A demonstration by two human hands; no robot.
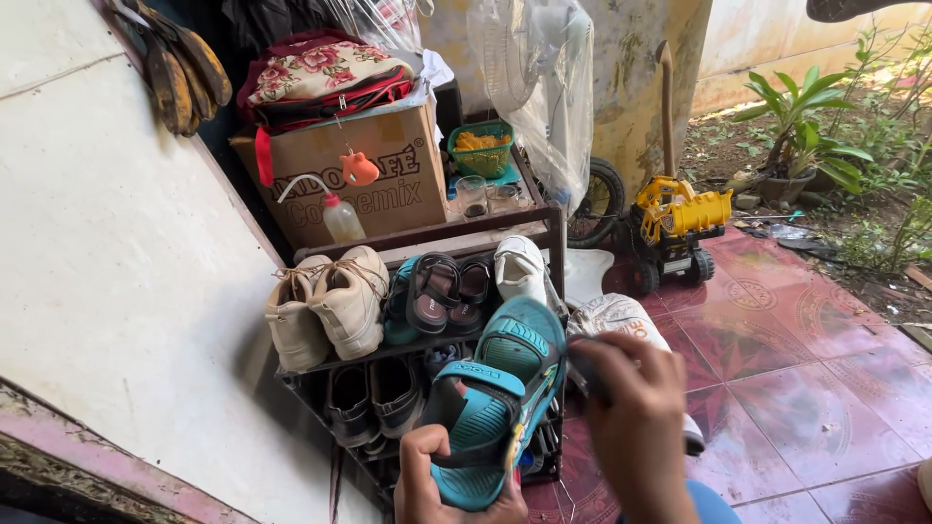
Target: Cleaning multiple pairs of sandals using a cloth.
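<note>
Before the dark shoe rack (544, 252) against the white wall, we see a cardboard box (388, 184) on its top shelf and beige sneakers (330, 306) on the shelf below. In front of the rack's lower shelves we hold a teal sandal (490, 412), our left hand (437, 490) clasped under its heel. Just right of the sandal, our right hand (636, 417) closes around a small dark object (582, 374) that we cannot make out.

packed shoe rack (553, 233) left, open red tiles (825, 388) right
</note>
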